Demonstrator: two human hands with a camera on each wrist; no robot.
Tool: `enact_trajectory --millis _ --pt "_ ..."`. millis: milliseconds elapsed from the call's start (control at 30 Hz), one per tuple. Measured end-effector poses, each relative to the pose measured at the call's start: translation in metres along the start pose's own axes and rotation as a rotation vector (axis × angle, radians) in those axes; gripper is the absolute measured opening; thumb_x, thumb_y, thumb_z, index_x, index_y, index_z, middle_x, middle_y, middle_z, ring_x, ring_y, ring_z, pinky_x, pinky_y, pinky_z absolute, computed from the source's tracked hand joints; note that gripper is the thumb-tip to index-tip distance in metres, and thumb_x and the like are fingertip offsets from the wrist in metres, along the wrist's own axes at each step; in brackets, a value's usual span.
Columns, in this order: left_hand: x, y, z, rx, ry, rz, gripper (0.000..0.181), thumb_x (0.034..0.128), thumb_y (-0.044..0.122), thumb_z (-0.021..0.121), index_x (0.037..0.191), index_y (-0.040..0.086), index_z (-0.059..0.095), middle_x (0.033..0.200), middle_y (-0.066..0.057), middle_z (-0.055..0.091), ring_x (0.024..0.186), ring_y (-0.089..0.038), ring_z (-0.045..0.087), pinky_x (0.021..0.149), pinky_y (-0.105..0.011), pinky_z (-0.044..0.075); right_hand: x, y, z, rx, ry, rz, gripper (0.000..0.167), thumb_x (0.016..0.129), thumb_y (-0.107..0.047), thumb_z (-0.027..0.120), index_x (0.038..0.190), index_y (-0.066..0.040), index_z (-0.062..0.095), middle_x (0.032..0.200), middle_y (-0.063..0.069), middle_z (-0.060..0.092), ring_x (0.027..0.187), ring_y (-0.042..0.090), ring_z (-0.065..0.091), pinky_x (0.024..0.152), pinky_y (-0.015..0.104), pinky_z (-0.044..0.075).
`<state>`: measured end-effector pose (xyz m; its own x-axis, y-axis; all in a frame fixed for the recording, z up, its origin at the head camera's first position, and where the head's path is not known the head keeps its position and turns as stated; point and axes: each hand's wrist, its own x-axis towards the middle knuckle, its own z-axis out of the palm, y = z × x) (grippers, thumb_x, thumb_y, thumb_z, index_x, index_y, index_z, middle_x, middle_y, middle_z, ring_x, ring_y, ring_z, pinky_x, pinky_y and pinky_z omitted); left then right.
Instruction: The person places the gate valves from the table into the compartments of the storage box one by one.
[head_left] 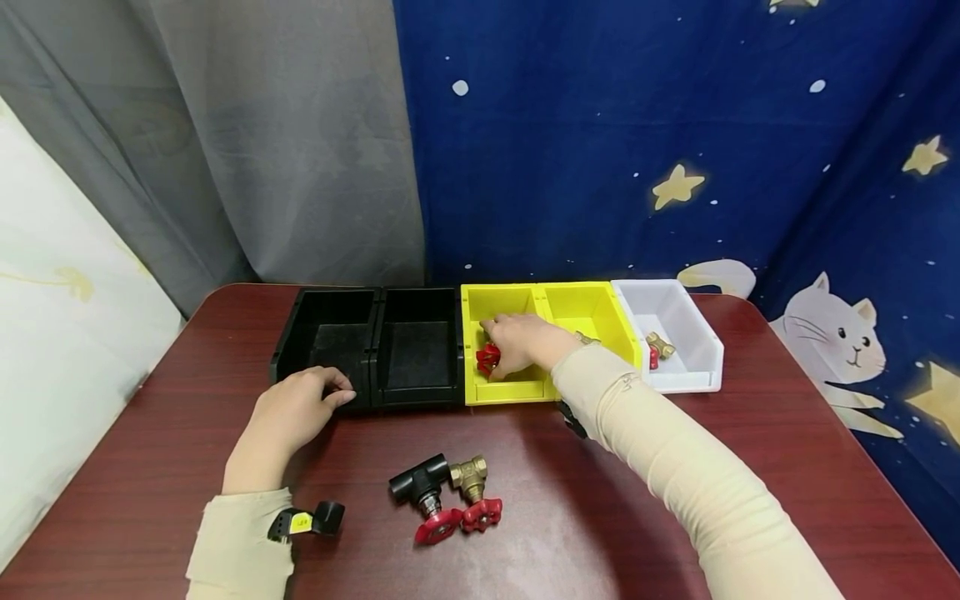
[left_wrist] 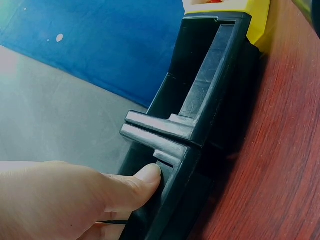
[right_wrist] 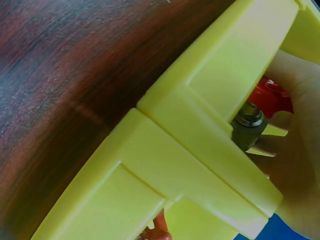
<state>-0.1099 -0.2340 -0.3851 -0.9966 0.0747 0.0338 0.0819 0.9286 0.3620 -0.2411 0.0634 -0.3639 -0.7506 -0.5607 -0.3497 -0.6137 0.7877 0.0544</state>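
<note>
My right hand (head_left: 519,340) reaches down into the left yellow bin (head_left: 495,395) and holds a valve with a red handwheel (head_left: 487,358). In the right wrist view the valve's dull grey-green body (right_wrist: 247,131) shows beside the curled fingers, partly hidden by the bin wall. My left hand (head_left: 296,412) is at the front of the leftmost black bin (head_left: 352,367), fingers loosely bent; in the left wrist view its thumb lies at the rim. Near me on the table lie a black-bodied valve (head_left: 423,483) and a brass valve (head_left: 470,479), both with red handwheels.
A second black bin (head_left: 420,396) and a right yellow bin (head_left: 592,296) continue the row. Brass parts (head_left: 587,337) show in that yellow bin, partly hidden by my arm. At the right end, a white bin (head_left: 693,379) contains a brass valve (head_left: 660,346). Curtains hang behind.
</note>
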Motion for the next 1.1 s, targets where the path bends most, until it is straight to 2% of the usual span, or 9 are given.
enact_trajectory --millis 200,367,533,733,967,1100 --pt "0.0 0.001 -0.001 -0.001 -0.001 -0.003 0.011 0.0946 0.022 0.069 0.099 0.013 0.07 0.095 -0.008 0.066 0.079 -0.025 0.058 0.073 -0.052 0.049 -0.003 0.003 -0.004 0.083 -0.033 0.017 0.1 0.081 -0.043 0.079 0.156 -0.003 0.025 0.15 0.016 0.042 0.134 0.031 0.045 0.11 0.045 0.035" --pt "0.0 0.001 -0.001 -0.004 -0.003 -0.002 0.011 0.0946 0.022 0.069 0.099 0.013 0.07 0.095 -0.009 0.066 0.079 -0.025 0.058 0.074 -0.052 0.049 -0.008 0.003 -0.008 0.094 -0.019 0.012 0.093 0.082 -0.034 0.079 0.155 -0.004 0.029 0.154 0.016 0.037 0.138 0.033 0.04 0.112 0.047 0.032" --pt "0.0 0.001 -0.001 -0.006 -0.009 -0.002 0.011 0.0948 0.023 0.068 0.1 0.013 0.07 0.096 -0.009 0.067 0.08 -0.025 0.059 0.074 -0.053 0.049 -0.018 0.001 -0.009 0.057 0.048 -0.028 0.078 0.085 -0.03 0.077 0.149 -0.005 0.041 0.148 0.014 0.046 0.132 0.032 0.047 0.109 0.046 0.037" --pt "0.0 0.0 -0.002 -0.001 -0.006 -0.001 0.011 0.0948 0.022 0.068 0.1 0.013 0.07 0.096 -0.009 0.067 0.081 -0.026 0.059 0.074 -0.053 0.049 -0.031 -0.006 -0.011 0.051 0.125 -0.061 0.06 0.094 -0.034 0.067 0.144 -0.007 0.05 0.145 0.013 0.051 0.132 0.032 0.049 0.11 0.046 0.037" --pt "0.0 -0.001 -0.001 -0.007 -0.003 -0.005 0.012 0.095 0.024 0.068 0.1 0.013 0.071 0.098 -0.009 0.068 0.082 -0.026 0.06 0.075 -0.054 0.049 -0.047 -0.011 -0.009 0.034 0.284 -0.135 0.047 0.097 -0.033 0.064 0.135 -0.006 0.06 0.135 0.011 0.06 0.121 0.029 0.059 0.103 0.043 0.044" --pt "0.0 -0.001 -0.001 -0.01 -0.004 0.002 0.012 0.0954 0.023 0.068 0.101 0.014 0.071 0.099 -0.008 0.068 0.083 -0.026 0.061 0.075 -0.053 0.049 -0.063 -0.012 -0.008 0.064 0.342 -0.155 0.045 0.097 -0.032 0.064 0.135 -0.007 0.06 0.136 0.011 0.06 0.122 0.028 0.058 0.104 0.043 0.043"
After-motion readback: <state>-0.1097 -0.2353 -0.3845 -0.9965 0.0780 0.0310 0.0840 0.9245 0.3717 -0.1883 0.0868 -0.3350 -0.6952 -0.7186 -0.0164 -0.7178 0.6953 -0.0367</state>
